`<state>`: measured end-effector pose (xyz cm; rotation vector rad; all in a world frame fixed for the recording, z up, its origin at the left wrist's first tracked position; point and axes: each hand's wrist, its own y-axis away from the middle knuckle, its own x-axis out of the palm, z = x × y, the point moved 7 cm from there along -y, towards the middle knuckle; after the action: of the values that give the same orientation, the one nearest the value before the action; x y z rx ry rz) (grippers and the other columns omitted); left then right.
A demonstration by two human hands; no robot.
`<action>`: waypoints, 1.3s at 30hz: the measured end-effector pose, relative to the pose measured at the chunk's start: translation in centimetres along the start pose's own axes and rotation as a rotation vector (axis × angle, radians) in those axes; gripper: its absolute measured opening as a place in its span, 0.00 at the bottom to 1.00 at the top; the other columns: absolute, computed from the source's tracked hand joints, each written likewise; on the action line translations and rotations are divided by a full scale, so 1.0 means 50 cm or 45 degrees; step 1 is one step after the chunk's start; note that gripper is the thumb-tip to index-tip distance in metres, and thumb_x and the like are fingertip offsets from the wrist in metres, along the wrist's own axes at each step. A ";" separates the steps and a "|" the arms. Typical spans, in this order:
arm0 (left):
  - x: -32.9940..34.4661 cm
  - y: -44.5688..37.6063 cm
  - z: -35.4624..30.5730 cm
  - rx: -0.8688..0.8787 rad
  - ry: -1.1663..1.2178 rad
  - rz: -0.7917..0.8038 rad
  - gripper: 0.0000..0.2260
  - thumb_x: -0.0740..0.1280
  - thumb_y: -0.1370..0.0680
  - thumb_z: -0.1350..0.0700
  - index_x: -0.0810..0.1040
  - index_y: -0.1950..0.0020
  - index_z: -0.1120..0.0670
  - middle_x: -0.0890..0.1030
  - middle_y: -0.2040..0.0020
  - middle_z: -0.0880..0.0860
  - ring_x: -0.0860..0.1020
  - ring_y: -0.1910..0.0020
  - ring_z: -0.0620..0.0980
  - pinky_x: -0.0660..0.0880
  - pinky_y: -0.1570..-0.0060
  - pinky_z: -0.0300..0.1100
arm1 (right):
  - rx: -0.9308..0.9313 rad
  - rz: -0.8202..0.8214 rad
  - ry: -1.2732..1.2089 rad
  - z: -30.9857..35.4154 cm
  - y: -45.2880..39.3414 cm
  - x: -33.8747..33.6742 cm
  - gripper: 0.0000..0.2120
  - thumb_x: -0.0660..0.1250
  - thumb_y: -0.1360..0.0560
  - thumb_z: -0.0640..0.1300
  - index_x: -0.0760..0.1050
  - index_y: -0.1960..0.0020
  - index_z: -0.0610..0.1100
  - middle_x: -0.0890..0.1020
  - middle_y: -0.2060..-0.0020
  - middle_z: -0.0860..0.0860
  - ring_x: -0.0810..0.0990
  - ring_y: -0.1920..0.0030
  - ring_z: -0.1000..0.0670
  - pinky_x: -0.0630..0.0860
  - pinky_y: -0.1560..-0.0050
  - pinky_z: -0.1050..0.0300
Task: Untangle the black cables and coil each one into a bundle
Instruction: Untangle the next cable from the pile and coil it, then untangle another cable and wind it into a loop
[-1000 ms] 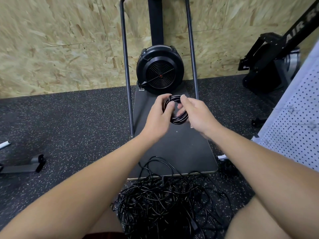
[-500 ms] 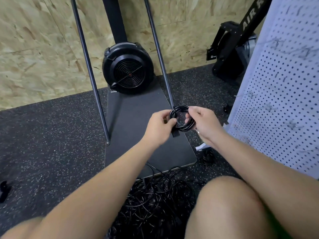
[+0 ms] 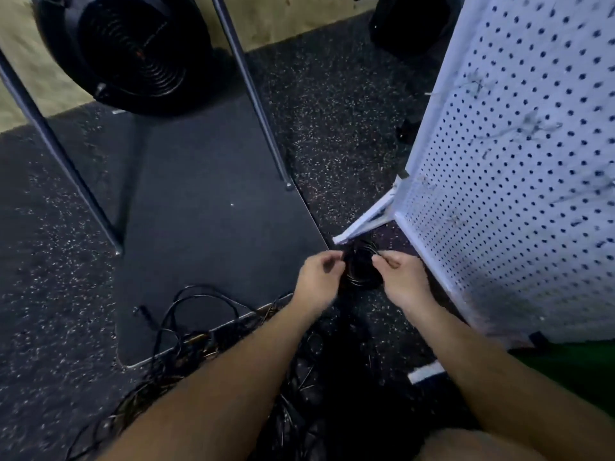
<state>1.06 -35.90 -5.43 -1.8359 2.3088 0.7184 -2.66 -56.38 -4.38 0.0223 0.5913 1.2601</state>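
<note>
A small coiled bundle of black cable (image 3: pixel 361 272) sits low over the speckled floor, just past the near right corner of the black platform. My left hand (image 3: pixel 317 282) pinches its left side and my right hand (image 3: pixel 401 279) pinches its right side, fingers curled. The picture is blurred, so I cannot tell whether the bundle touches the floor or lies on another coil. The tangled pile of black cables (image 3: pixel 196 347) spreads under my forearms at the bottom, with loops reaching onto the platform.
The black platform (image 3: pixel 206 227) carries a round black fan unit (image 3: pixel 126 51) and two slanted metal rails (image 3: pixel 259 104). A white pegboard panel (image 3: pixel 515 161) stands close on the right, its white foot (image 3: pixel 366 221) beside the bundle. A green surface (image 3: pixel 565 371) lies at the right.
Both hands have carried the coiled bundle down and to the right, from above the platform to floor level beside the pegboard foot. The view has tilted down and right.
</note>
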 end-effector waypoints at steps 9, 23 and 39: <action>0.149 -0.123 0.100 -0.142 -0.097 0.195 0.22 0.63 0.18 0.69 0.88 0.36 0.47 0.88 0.42 0.42 0.85 0.39 0.42 0.77 0.28 0.44 | 0.120 -0.127 0.207 -0.142 -0.135 -0.001 0.14 0.76 0.18 0.48 0.86 0.36 0.45 0.88 0.42 0.52 0.86 0.43 0.52 0.81 0.32 0.47; -0.099 -0.030 0.064 -0.103 0.002 0.106 0.13 0.69 0.15 0.65 0.84 0.37 0.50 0.89 0.46 0.53 0.87 0.45 0.53 0.84 0.39 0.55 | -0.244 0.175 0.374 0.119 -0.032 0.015 0.09 0.71 0.15 0.48 0.87 0.39 0.48 0.87 0.46 0.57 0.85 0.51 0.61 0.81 0.42 0.62; -0.597 0.357 0.095 0.022 0.068 -0.339 0.07 0.70 0.15 0.63 0.86 0.41 0.55 0.89 0.53 0.55 0.84 0.57 0.48 0.81 0.50 0.48 | -0.806 1.067 1.184 0.485 0.365 0.478 0.12 0.71 0.18 0.57 0.87 0.52 0.51 0.88 0.65 0.53 0.87 0.56 0.49 0.81 0.48 0.54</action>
<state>-8.82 -4.41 6.57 -2.1228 2.0350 0.6161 -4.12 -21.72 12.61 -0.9779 0.9901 2.2416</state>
